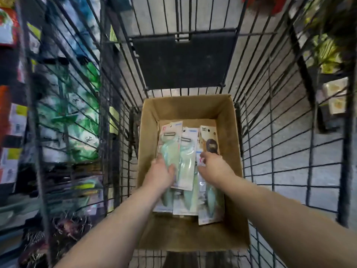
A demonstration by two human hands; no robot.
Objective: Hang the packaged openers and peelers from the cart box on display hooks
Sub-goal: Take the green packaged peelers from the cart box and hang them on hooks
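Bare forearms (119, 219) nearest, both reaching from near edge down into open brown cardboard box (186, 105), set at near end of black wire cart (270, 136).

Box contents: flat carded packs, overlapped, long axis near-to-far. Mint-green peelers, metal blade at far end, under clear blisters on pale cards. Left peeler pack (168, 146); middle peeler pack (187, 151) partly over it; third mint-green pack (211, 204) at near right. Far right: tan-carded pack (211, 140) with dark tool, type not legible. Print blurred throughout.

Left hand (161, 171): palm down on left peeler pack, fingers curled over its left edge, thumb across its front, gripping. Right hand (214, 165): palm down, just right of middle peeler pack, thumb and forefinger pinching edge of white card with red print (200, 161); rest of that pack hidden under hand. Hands near each other, not touching, middle peeler pack between.

Around: black plastic panel (183, 60) upright at far end of cart. Left, through wires, green and white packaged goods (81, 122) on store shelving, blurred. Right, grey concrete floor (286, 117); yellow packaged goods (326, 49) farther off. Box walls and cart wires close on both sides of arms.
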